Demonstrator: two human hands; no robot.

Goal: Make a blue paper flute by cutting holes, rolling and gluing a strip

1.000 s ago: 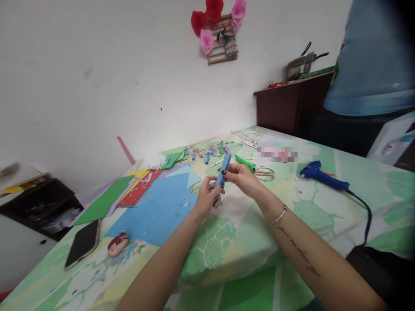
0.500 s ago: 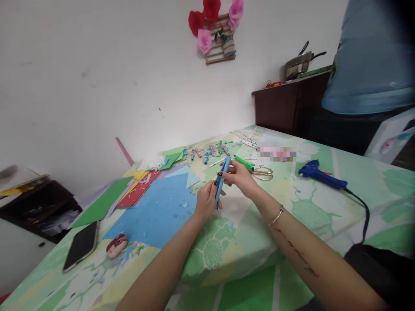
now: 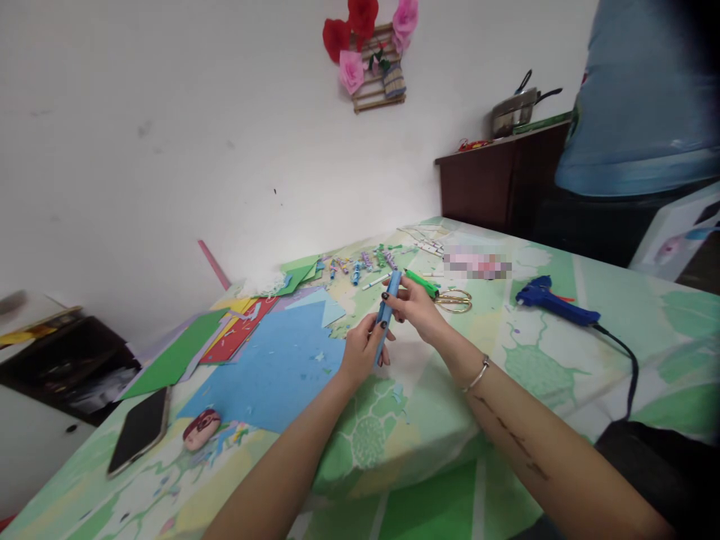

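Note:
Both hands hold a narrow rolled strip of blue paper (image 3: 389, 306) above the table. My left hand (image 3: 360, 351) is closed round its lower end. Fingers of my right hand (image 3: 416, 306) pinch its upper part. The strip tilts up to the right. Below the hands lies a large blue paper sheet (image 3: 275, 367) with small scraps on it. A green marker (image 3: 424, 283) and gold scissors (image 3: 454, 301) lie just beyond my right hand.
A blue glue gun (image 3: 554, 303) with a black cord lies at the right. Green, red and yellow sheets (image 3: 219, 337) are stacked at the left. A phone (image 3: 140, 429) and a small red object (image 3: 201, 427) lie near the front left. Small rolled paper pieces (image 3: 360, 264) sit at the far edge.
The blue strip has turned more upright and narrower in view. My left hand has closed more tightly round its lower end. The view shifted slightly.

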